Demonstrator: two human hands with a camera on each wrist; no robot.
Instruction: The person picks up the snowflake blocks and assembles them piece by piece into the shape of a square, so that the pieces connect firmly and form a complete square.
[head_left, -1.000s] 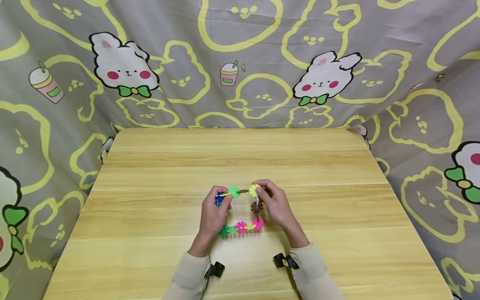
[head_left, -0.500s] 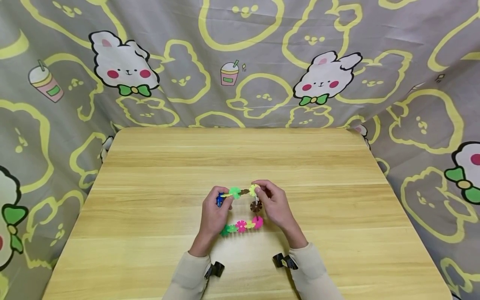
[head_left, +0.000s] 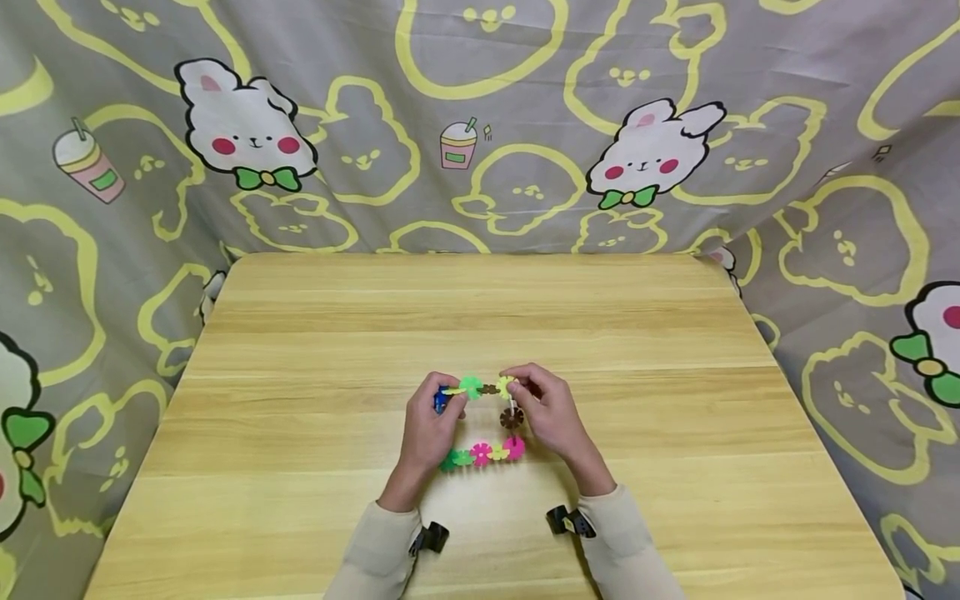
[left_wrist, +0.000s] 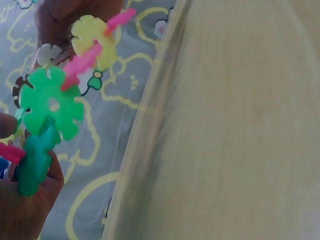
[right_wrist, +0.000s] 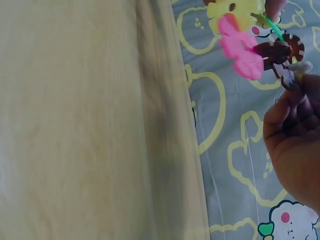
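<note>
A ring of interlocking plastic snowflake discs is held up over the table in the head view. My left hand pinches its far left corner, by a blue disc and a thin yellow piece. At the far right corner, my right hand pinches a yellow disc. A light green disc and a brown one span the gap between the hands. The right side runs down through a brown disc to a pink disc. In the left wrist view, a green disc shows large; my left hand hides part of the ring.
The wooden table reaches well beyond both hands. A grey patterned curtain encloses its back and sides. Black straps with small cameras sit on both sleeved wrists.
Both hands keep their grip and have barely shifted. The brown disc between them has tilted, showing more of its face than one second ago.
</note>
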